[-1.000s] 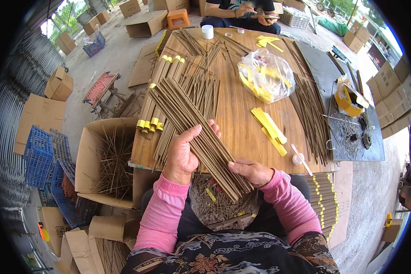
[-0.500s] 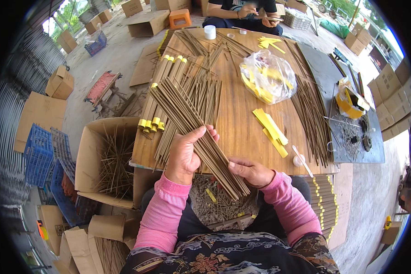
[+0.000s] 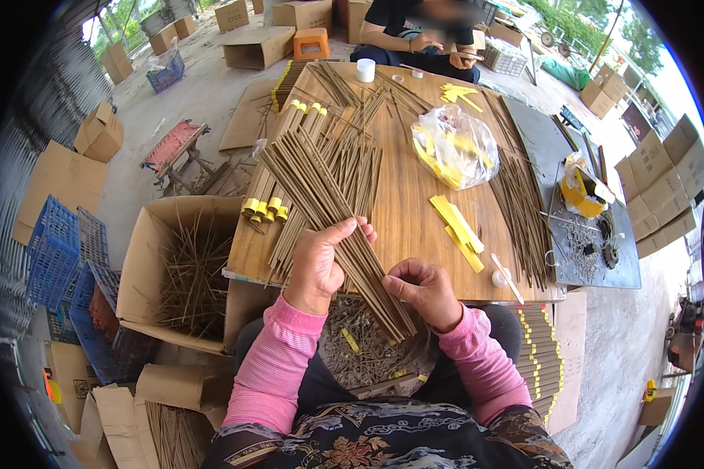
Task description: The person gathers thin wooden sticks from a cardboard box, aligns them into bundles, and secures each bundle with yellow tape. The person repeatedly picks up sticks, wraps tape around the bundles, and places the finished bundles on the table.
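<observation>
My left hand [image 3: 319, 264] is closed round the middle of a flat, fanned bundle of thin brown sticks [image 3: 314, 181], which look like incense sticks. The bundle slants from the upper left down toward my lap, over the table's near edge. At its lower right side my right hand [image 3: 429, 291] has thumb and forefinger pinched on the edge sticks, its other fingers curled. Beneath the bundle's upper part, loose brown sticks [image 3: 357, 168] lie on the wooden table [image 3: 403, 227]. Beside them on the left are rolled bundles with yellow bands [image 3: 267, 209].
Yellow paper strips [image 3: 457, 233] and a plastic bag [image 3: 455, 148] lie on the table, with more sticks [image 3: 516, 211] at right. A cardboard box of sticks [image 3: 145, 273] stands left. Banded bundles [image 3: 538, 359] are stacked below right. Another person [image 3: 422, 43] sits across the table.
My right hand has shifted slightly left and up along the bundle's edge, its fingers more curled into a pinch. My left hand keeps its hold. The view has tilted slightly.
</observation>
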Motion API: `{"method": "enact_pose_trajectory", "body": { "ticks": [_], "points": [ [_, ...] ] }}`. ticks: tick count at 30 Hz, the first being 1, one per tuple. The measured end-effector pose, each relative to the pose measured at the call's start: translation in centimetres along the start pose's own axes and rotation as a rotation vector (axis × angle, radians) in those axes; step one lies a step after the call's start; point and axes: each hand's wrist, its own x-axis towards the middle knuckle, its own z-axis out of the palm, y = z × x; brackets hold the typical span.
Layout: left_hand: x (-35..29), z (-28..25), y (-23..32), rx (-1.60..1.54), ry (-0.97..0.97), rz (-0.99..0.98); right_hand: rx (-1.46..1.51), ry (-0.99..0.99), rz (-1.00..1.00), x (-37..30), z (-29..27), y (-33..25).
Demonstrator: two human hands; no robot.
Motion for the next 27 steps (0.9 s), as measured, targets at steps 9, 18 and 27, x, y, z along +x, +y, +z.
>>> {"method": "enact_pose_trajectory", "body": {
  "ticks": [9, 18, 27],
  "points": [
    [-0.2, -1.6, 1.0, -0.106, -0.024, -0.022, -0.094, 0.231, -0.084, -1.8, 1.7, -3.2],
    [-2.4, -0.1, 2.6, -0.185, -0.181, 0.075, -0.071, -0.43, -0.167, 4.4, 9.7, -13.6],
    [-0.2, -1.6, 1.0, -0.241, -0.144, -0.01, -0.053, -0.044, -0.465, 5.2, 5.4, -11.5]
  ]
}}
